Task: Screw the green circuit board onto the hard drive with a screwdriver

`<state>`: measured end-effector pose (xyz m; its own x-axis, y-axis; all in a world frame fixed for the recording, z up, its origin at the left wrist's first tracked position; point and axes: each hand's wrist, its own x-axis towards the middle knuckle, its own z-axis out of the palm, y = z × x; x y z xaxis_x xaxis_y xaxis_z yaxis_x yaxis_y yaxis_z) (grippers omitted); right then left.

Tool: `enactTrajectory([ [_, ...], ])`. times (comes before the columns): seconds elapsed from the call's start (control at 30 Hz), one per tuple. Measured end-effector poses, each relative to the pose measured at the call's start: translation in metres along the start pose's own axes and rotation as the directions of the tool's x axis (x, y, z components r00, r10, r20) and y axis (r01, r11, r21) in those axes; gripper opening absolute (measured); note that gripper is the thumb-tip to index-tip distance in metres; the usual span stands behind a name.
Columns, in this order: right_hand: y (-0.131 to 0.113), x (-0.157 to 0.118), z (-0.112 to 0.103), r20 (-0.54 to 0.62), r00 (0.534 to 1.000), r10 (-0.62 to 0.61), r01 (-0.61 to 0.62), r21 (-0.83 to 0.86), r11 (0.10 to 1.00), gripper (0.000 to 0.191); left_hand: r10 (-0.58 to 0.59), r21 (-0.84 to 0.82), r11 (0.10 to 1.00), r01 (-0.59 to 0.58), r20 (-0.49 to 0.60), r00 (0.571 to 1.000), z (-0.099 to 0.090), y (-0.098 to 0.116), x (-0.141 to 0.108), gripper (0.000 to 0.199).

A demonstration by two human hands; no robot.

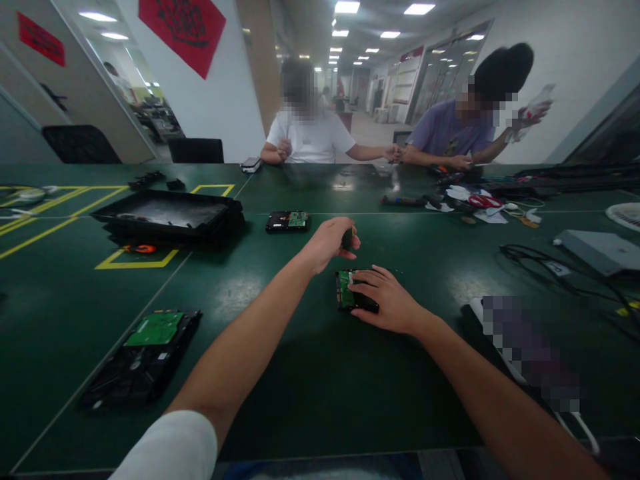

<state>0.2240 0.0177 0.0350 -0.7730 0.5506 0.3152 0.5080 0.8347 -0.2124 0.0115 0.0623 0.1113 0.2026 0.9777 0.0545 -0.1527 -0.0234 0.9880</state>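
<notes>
A hard drive with a green circuit board (345, 291) lies on the green table in front of me. My right hand (385, 300) rests over its right part with the fingers spread, hiding some of it. Just above and behind the drive, my left hand (334, 245) is raised with its fingers curled round a small dark object (347, 238), too hidden to name. A second drive (287, 221) lies farther back, left of my left hand. At the near left is a larger-looking black drive with a green board (145, 353).
Black trays (170, 217) stand at the back left, an orange-handled tool (141, 249) beside them. A blurred-out device (530, 353), cables (555, 267) and a grey box (600, 250) lie to the right. Two people sit across the table near scattered tools and scraps (480, 200).
</notes>
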Motion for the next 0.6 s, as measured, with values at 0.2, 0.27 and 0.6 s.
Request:
enactTrajectory([
  [0.2,0.0013,-0.0003,0.0002,0.005,1.0,-0.001,0.001,0.007,1.0,0.049,0.099,0.112,0.988,-0.105,0.056,0.993,-0.003,-0.0027,0.0017,0.026],
  [0.27,0.0016,-0.0007,0.0004,0.007,1.0,-0.001,0.001,0.002,1.0,0.049,0.096,0.128,0.986,-0.102,0.051,0.994,-0.0021,-0.0023,0.001,0.026],
  [0.6,0.0003,-0.0006,0.0001,-0.007,1.0,-0.001,0.001,0.006,1.0,0.049,-0.026,-0.055,0.998,0.027,0.022,0.999,0.0007,-0.0021,0.0006,0.023],
])
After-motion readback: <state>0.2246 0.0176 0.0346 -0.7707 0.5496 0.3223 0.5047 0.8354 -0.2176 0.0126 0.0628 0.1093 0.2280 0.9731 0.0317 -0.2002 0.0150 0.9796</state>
